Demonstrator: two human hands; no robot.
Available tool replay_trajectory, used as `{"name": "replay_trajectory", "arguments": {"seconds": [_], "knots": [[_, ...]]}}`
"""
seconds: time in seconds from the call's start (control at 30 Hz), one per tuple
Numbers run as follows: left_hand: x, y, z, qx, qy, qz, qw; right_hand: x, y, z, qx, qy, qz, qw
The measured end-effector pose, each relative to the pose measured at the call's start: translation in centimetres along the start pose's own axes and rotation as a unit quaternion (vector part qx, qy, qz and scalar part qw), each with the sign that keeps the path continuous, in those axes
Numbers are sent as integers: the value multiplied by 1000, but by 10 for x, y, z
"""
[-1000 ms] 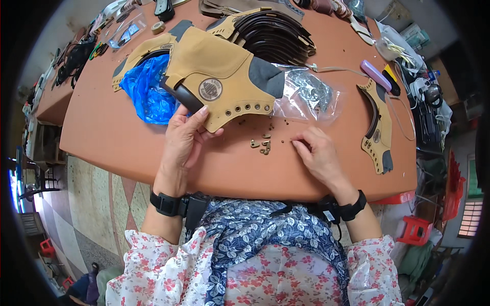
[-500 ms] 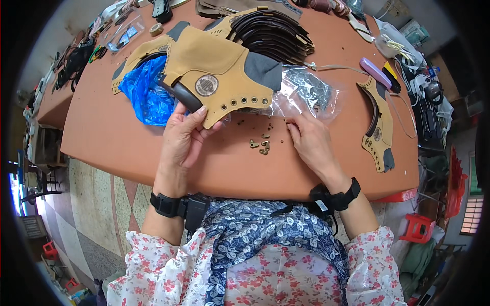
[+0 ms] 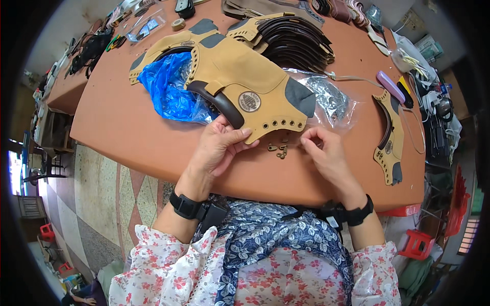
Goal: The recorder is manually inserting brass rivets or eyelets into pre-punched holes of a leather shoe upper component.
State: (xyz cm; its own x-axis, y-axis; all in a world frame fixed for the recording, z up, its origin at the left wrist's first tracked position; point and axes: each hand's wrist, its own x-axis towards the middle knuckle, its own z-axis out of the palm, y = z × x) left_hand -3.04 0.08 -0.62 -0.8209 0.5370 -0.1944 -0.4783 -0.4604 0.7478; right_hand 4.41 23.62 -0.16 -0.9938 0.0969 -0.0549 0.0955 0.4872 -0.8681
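A tan shoe upper with a dark brown padded collar, a round badge, a row of eyelets and grey end pieces is held up over the table. My left hand grips its lower corner, thumb on top and fingers beneath. Just right of the eyelet edge, my right hand is closed in a pinch; anything between the fingertips is too small to make out. Several small brass-coloured lace hooks and tiny bits lie on the table below the upper, between my hands.
Behind the upper are a blue plastic bag, a clear bag of small metal parts and a stack of uppers. Another upper lies at the right, near a purple-handled tool. The brown table's front edge curves close to me.
The whole view has shifted, so the table sits further right and lower. My left hand still holds the upper. My right hand has lifted off the table, its fingers pinched near the eyelet edge.
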Motion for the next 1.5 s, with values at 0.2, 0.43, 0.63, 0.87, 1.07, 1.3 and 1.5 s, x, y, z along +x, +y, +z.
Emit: {"name": "replay_trajectory", "arguments": {"seconds": [0.2, 0.43, 0.63, 0.87, 1.07, 1.3, 1.5], "knots": [[-8, -1, 9, 38, -18, -43, 998, -11, -24, 13, 374, -64, 93, 920], [-34, 18, 15, 401, -22, -14, 916, -2, -21, 17, 470, -4, 99, 877], [-36, 37, 47, 715, -10, 463, 524, -2, -28, 12, 471, 14, 103, 876], [-12, 33, 49, 660, -33, 456, 597, -7, -63, -7, 454, 9, 81, 887], [-12, 46, 69, 522, 23, 309, 795, -13, -95, 0, 173, 109, -198, 958], [-13, 45, 63, 366, -2, 167, 915, 6, -89, 22, 22, 208, -300, 931], [-12, 43, 56, 241, -25, 101, 965, 6, -84, 25, 35, 208, -280, 937]]}}
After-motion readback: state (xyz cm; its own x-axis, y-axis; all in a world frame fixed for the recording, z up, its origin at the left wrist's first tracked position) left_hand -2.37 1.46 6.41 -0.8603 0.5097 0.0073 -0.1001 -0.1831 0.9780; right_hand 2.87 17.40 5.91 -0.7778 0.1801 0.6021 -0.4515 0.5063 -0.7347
